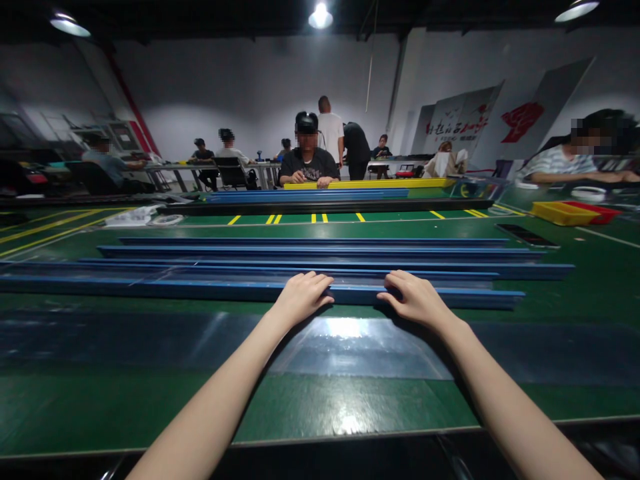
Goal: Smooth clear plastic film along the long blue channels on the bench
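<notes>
Long blue plastic channel strips lie side by side across the green table, and the nearest blue channel is in both my hands. My left hand hooks its fingers over the upper edge, with the thumb on the near wall. A short gap to the right, my right hand grips the same channel in the same way. Behind it are several more channels, among them a blue strip. Between my forearms and beyond them, a clear plastic sheet lies flat and shines under the lamp.
A phone lies at the right, near a yellow tray and a red tray. Farther off are a black strip and a yellow channel. A co-worker sits opposite; another person is at the right.
</notes>
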Demonstrator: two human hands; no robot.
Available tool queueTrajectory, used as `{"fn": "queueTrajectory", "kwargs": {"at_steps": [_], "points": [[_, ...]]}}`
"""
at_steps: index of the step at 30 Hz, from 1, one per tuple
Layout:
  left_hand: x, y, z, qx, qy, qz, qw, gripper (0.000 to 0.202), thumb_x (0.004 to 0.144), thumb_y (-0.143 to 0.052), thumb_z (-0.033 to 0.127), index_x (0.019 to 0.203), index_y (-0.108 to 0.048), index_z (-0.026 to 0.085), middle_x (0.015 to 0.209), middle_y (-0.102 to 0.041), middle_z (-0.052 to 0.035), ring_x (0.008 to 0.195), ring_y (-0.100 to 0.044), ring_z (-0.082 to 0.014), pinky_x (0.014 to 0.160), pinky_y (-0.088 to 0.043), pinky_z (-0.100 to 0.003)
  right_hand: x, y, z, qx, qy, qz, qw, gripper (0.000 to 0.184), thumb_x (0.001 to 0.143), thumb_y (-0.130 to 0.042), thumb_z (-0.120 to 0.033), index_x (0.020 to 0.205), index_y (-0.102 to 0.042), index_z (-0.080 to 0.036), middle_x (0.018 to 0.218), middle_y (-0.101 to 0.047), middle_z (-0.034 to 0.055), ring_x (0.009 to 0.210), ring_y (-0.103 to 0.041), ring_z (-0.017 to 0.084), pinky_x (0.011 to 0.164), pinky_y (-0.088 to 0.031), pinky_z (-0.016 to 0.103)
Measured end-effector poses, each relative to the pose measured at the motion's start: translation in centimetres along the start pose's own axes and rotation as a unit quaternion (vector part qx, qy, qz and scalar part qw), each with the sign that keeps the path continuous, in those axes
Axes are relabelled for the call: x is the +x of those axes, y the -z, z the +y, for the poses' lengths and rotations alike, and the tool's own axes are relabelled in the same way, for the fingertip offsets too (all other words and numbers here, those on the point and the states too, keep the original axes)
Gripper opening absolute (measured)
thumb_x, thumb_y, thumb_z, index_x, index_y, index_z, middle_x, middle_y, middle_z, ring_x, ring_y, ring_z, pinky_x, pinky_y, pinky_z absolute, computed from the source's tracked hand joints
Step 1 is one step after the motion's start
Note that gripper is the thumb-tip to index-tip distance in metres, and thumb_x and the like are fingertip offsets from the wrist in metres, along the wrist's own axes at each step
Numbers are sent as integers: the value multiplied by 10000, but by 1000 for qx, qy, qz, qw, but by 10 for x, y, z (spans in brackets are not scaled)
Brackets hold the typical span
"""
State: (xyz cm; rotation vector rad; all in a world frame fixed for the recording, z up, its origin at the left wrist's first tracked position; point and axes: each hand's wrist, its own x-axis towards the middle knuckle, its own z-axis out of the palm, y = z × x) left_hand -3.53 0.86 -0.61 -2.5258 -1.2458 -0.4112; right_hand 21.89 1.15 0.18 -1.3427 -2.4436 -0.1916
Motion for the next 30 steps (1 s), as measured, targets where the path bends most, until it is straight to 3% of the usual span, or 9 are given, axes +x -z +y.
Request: {"fn": "queueTrajectory", "kwargs": {"at_steps": [30], "points": [[1,0,-6,-2,15,-33,999,264,807,-466,438,865,-563,199,816,-621,-15,793,-552,-164,619,-392,-242,3,0,1,-11,1,9,1000,210,803,-416,-366,736,-500,-186,793,-539,44,738,-505,163,609,-341,240]]}}
